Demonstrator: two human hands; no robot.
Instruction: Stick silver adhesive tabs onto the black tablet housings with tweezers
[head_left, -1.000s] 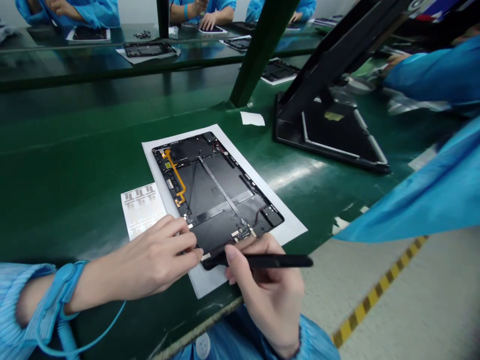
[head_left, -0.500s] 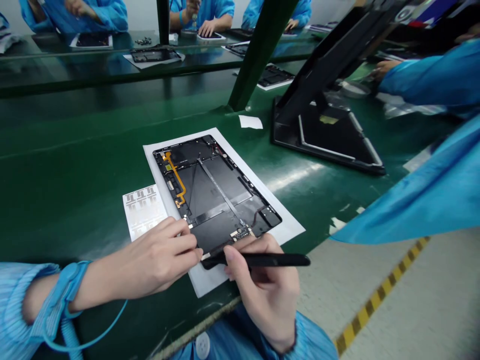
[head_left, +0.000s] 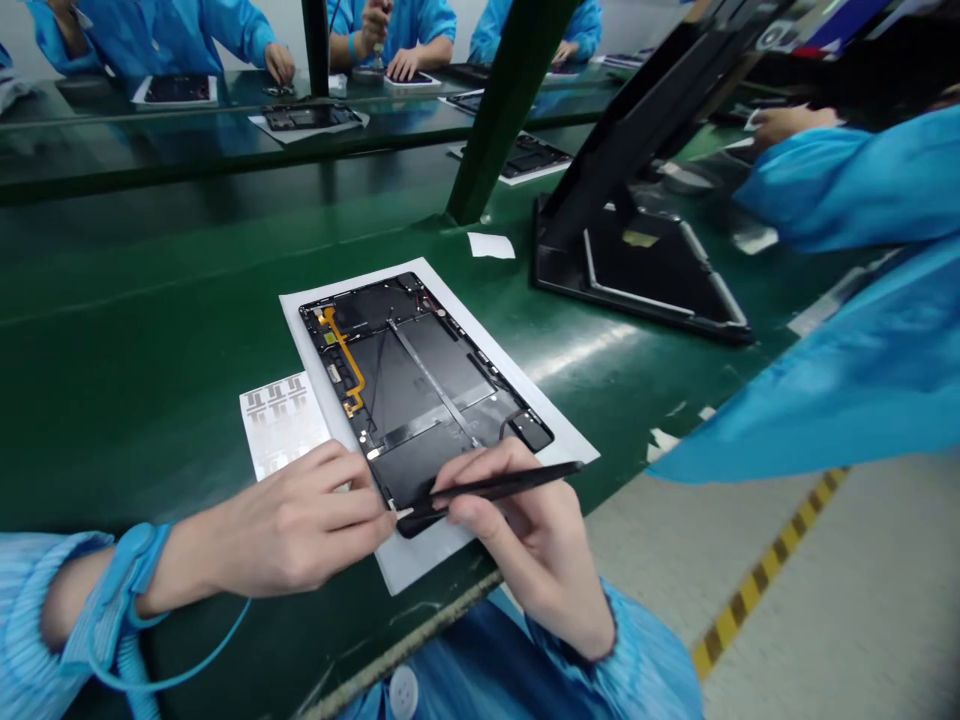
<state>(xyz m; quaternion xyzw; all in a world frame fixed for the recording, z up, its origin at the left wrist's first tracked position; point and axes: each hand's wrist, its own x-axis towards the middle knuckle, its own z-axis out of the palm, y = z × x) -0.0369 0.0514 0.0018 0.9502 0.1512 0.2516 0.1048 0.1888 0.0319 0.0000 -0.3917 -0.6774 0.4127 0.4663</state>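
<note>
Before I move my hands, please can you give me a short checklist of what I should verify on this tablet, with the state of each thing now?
1. Wrist strap on left wrist: ok; its grounding: cannot tell.
2. Open tablet frame lying flat on the white sheet: ok.
3. Left hand touching the frame's lower edge: ok.
4. Black pointed tool held in right hand, tip at the frame's lower corner: ok.
5. Orange flex cable clear of both hands: ok.
6. Small white piece by the tool tip seated properly: cannot tell.
</note>
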